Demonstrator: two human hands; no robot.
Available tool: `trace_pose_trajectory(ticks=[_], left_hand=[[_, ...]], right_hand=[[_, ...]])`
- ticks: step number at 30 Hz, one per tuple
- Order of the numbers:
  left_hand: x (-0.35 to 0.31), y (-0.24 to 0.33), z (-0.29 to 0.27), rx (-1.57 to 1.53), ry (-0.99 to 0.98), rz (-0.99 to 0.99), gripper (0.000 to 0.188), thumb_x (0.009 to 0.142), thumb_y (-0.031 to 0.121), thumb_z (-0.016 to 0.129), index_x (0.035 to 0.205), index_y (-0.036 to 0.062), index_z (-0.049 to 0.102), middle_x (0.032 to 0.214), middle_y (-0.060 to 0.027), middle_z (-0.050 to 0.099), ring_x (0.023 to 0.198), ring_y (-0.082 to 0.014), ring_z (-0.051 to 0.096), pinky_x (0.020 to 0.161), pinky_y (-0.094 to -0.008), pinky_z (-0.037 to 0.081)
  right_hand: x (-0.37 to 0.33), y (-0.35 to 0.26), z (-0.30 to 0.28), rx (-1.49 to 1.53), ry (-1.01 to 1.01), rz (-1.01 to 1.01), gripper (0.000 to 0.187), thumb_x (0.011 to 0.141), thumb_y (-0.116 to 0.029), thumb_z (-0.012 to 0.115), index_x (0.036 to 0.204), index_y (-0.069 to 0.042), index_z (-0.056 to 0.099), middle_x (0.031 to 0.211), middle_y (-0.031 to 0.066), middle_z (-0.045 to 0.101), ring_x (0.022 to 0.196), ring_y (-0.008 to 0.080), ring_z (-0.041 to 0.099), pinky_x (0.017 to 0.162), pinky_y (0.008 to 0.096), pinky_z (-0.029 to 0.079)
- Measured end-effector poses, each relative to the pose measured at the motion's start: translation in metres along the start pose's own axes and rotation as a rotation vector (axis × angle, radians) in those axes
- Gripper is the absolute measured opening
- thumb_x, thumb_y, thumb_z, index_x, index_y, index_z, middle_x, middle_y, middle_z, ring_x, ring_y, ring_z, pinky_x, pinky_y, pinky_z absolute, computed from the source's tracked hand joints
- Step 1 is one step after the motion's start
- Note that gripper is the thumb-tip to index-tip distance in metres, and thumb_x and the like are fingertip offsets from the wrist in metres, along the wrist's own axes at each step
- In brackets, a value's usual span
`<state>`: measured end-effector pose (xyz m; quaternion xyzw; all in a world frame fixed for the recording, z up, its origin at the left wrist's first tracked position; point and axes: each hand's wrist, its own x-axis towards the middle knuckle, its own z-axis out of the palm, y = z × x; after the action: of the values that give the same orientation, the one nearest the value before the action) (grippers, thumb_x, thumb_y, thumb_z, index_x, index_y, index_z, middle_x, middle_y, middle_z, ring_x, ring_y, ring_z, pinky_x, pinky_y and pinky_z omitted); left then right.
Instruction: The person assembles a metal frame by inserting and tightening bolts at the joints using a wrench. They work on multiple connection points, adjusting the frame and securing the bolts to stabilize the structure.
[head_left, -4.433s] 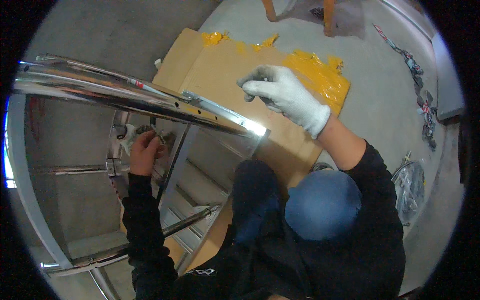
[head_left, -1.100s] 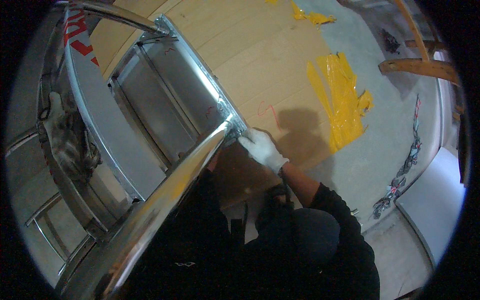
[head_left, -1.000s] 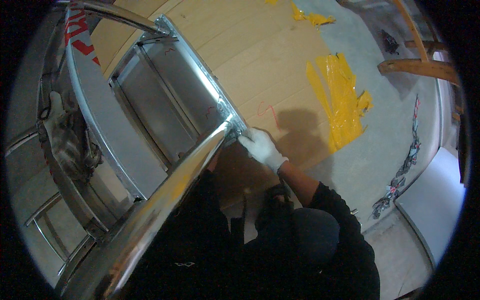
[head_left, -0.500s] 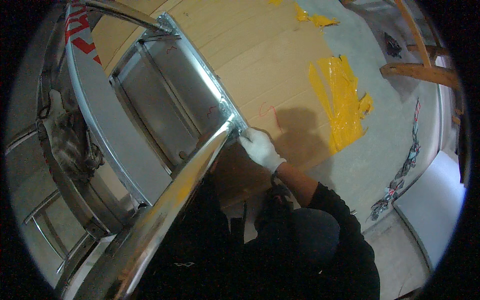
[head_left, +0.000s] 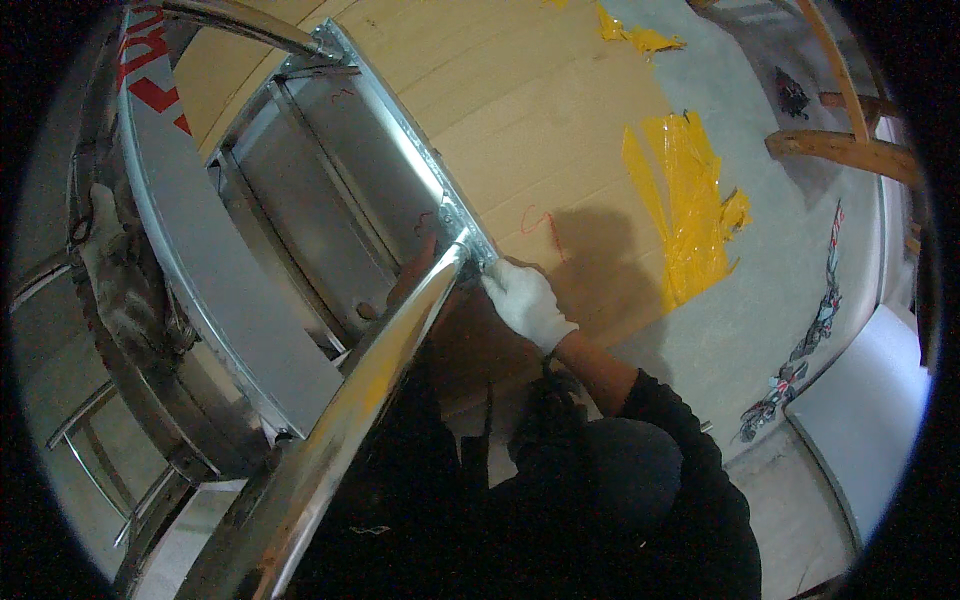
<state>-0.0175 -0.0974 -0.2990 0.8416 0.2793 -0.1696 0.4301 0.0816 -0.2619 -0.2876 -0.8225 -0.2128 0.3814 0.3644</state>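
In the head view, your gloved right hand (head_left: 525,305) pinches the corner of the metal frame (head_left: 388,110), just beside the shiny pipe's (head_left: 375,375) upper end; the pipe slants down leftward; your left hand (head_left: 411,273), mostly hidden beyond it, shows no readable grip.

Lighting is looking dim, cool. Tube (head_left: 375,372) is glaring along its length; frame (head_left: 400,133) is gleaming on one edge. Soft shadow (head_left: 598,250) is falling on cardboard (head_left: 530,130), tape (head_left: 682,205) is glinting. Clothing (head_left: 640,545) is sinking to near-black. Fisheye is bending straight edges, corners are going black.
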Motion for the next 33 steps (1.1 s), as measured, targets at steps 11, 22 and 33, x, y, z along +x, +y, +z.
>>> trace_pose_trajectory(ticks=[11,22,33], left_hand=[[0.019,0.045,-0.021,0.146,-0.064,-0.136,0.093,0.070,0.024,0.074,0.143,0.0149,0.017,0.104,-0.0154,0.060,0.096,-0.0294,0.060,0.081,-0.0388,0.047],[0.011,-0.006,-0.004,-0.030,0.010,0.215,0.097,0.069,0.022,0.076,0.144,0.0142,0.016,0.106,-0.0155,0.059,0.097,-0.0287,0.060,0.081,-0.0375,0.047],[0.012,-0.022,0.000,-0.102,0.000,0.199,0.093,0.072,0.019,0.074,0.144,0.0127,0.015,0.115,-0.0152,0.053,0.103,-0.0271,0.055,0.085,-0.0382,0.045]], right_hand=[[0.003,0.006,-0.004,-0.123,0.018,-0.185,0.019,0.085,-0.025,0.054,0.083,-0.006,0.056,0.069,0.0188,0.059,0.069,0.0386,0.059,0.061,0.0483,0.046],[0.004,0.013,-0.005,-0.260,0.089,-0.315,0.014,0.084,-0.020,0.052,0.081,-0.007,0.055,0.065,0.0157,0.058,0.064,0.0347,0.060,0.057,0.0449,0.047],[0.003,0.015,-0.016,-0.255,0.045,-0.384,0.013,0.083,-0.019,0.057,0.082,-0.006,0.053,0.068,0.0131,0.058,0.062,0.0328,0.058,0.056,0.0407,0.046]])
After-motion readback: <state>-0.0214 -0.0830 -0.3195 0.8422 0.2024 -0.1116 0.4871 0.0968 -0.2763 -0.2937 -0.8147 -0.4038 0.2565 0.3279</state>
